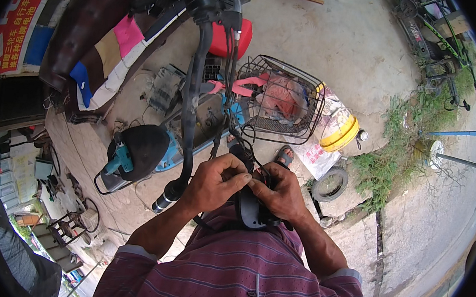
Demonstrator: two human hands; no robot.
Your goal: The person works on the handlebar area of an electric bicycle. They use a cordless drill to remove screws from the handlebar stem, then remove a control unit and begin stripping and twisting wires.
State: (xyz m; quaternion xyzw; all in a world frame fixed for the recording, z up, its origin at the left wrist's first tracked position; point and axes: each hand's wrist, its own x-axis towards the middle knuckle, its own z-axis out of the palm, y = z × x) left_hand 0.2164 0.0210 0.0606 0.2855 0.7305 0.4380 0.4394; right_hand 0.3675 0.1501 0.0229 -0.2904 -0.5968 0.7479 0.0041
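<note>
At the centre, my left hand (216,182) and my right hand (280,194) meet fingertip to fingertip, both pinched closed. Thin black wires (248,146) run down from the handlebar's cables to my fingers; the exact spot being gripped is too small to make out. Just beneath my hands, against my shirt, sits a smooth black rounded part (252,212), partly covered by the right hand. A black handlebar (191,109) with rubber grips at both ends rises left of my hands. Beyond them is a black wire basket (317,107) holding a reddish plastic bag (282,98).
A teal power drill (120,159) lies on a black seat (149,146) at the left. Right of the basket stand a yellow-rimmed bucket (339,136) and a small tyre (329,184). A red container (240,39) is behind the handlebar. Bicycles (445,48) stand far right.
</note>
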